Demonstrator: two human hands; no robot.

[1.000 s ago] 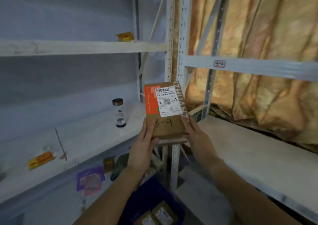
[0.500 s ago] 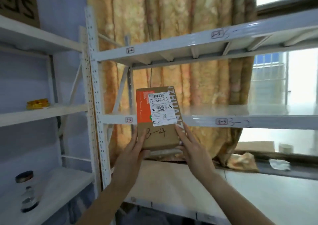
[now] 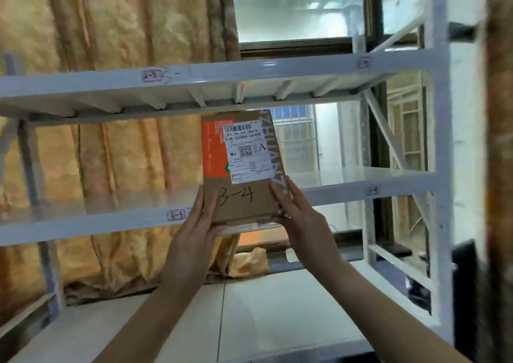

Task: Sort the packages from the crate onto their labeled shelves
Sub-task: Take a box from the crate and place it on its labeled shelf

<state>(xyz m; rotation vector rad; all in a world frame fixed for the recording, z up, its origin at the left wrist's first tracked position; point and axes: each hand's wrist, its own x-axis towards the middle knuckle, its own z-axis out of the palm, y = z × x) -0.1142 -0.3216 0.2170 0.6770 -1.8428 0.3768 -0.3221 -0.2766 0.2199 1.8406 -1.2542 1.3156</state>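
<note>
A brown cardboard package [image 3: 244,201] with an orange strip, a white barcode label and a handwritten "3-4" is held upright in front of me. My left hand [image 3: 194,232] grips its lower left edge and my right hand [image 3: 302,221] grips its lower right edge. Behind it runs a white metal shelf beam [image 3: 111,223] with a small tag [image 3: 176,215] reading about "3-3". Further right on the same beam sits another small tag [image 3: 372,190], too blurred to read. The crate is out of view.
A higher shelf beam [image 3: 249,76] carries tags at left [image 3: 151,75] and right [image 3: 363,62]. The lowest white shelf board [image 3: 277,312] lies below my arms. A white upright post [image 3: 438,168] stands at right. An orange curtain [image 3: 97,23] and a window [image 3: 294,7] are behind.
My view has swung to the right along the shelving, from the left rack to the window end. The package stays held in both hands at about the same height.
</note>
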